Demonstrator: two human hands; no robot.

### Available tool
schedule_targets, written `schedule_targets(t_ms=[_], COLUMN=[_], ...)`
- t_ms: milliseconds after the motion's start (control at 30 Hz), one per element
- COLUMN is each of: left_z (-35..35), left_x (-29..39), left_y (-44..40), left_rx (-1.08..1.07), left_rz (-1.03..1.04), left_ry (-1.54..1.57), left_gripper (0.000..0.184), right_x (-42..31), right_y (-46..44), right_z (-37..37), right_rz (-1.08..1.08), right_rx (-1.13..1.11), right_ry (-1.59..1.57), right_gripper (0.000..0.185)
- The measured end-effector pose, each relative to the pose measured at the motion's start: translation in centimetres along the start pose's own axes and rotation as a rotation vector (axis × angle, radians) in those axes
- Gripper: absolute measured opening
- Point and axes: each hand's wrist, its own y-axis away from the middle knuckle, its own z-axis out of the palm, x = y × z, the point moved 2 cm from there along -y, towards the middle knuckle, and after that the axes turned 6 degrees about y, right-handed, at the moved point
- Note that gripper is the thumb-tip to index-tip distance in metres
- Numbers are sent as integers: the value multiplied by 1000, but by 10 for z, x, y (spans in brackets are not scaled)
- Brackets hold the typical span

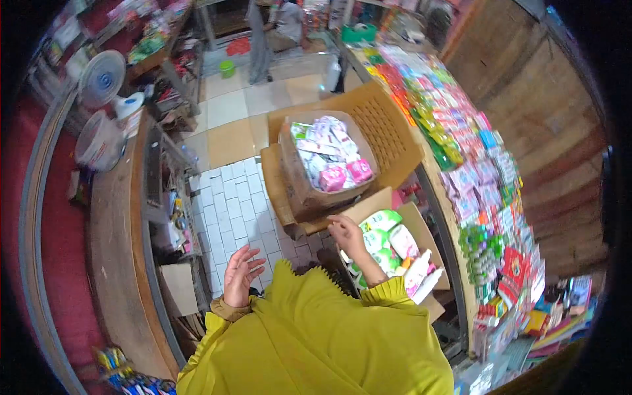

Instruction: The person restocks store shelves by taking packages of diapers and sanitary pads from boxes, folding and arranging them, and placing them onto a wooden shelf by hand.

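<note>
My left hand (242, 275) hovers over the tiled floor with its fingers apart, holding nothing. Close to the front edge of a brown plastic chair (392, 125), my right hand (347, 236) is loosely bent, fingers apart and nothing visible in it. I cannot tell whether it touches the chair. On the chair's seat stands an opened cardboard box (304, 197) of small packets, with pink packs (333, 178) at its near side. Under my right forearm is a second open carton (426, 230), filled with green-and-white pouches (382, 240) and white bottles (417, 272).
Rows of sachets (461, 178) cover a long display counter on the right. A wooden counter (118, 217) runs along the left, with a clear plastic tub (101, 139) on it. Farther back, a person (288, 26) sits near a green cup (227, 68) on the tiled floor (230, 204).
</note>
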Motion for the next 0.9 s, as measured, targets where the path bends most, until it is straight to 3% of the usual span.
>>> schedule_targets(t_ms=[200, 333, 533, 667, 733, 833, 900], left_z=[17, 25, 29, 23, 22, 21, 27], left_x=[-4, -3, -7, -11, -10, -12, -14], left_y=[-36, -54, -60, -57, -58, -61, -64], left_rx=[-107, -98, -37, 24, 48, 63, 111], left_rz=[-155, -196, -209, -223, -223, -221, -166], left_ry=[-69, -111, -117, -117, -121, -142, -174], left_gripper=[52, 51, 50, 48, 48, 51, 55], right_x=[48, 74, 123, 134, 136, 97, 61], right_y=[-26, -91, -155, -162, -161, -149, -136], right_z=[-27, -17, 26, 31, 27, 5, -2], right_rz=[-50, -49, 164, 156, 106, 87, -25], right_rx=[248, 255, -39, 7, 137, 266, 179], right_ry=[141, 230, 416, 355, 260, 94, 13], right_gripper=[31, 41, 50, 39, 32, 30, 30])
